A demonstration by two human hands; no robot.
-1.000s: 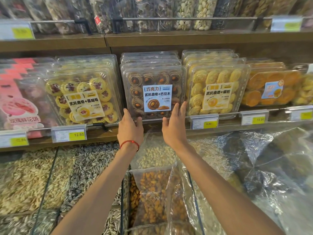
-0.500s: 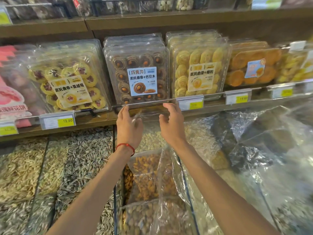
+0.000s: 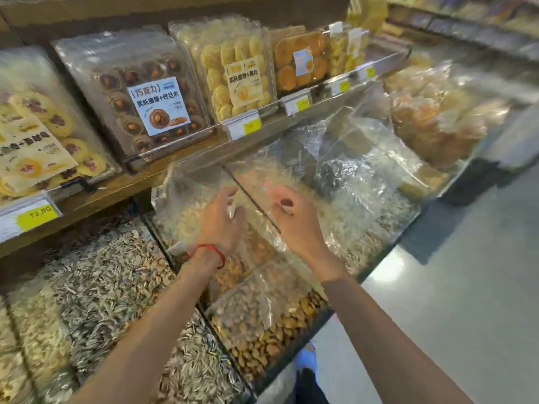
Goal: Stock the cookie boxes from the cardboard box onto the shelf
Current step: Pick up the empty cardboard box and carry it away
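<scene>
Pulling left hand and right hand down off the chocolate cookie box, both empty, fingers loose. Likely risking snagging the plastic bags mid-frame while turning away.

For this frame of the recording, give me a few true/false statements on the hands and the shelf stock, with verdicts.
1. The left hand and the right hand both hold nothing. True.
2. The red string is on the right wrist. False: it is on the left wrist.
3. A chocolate cookie box stands on the shelf, above the hands. True.
4. The label on that box is red. False: it is blue and white.
5. Sunflower seeds lie below the shelf, to the left of the hands. True.
</scene>
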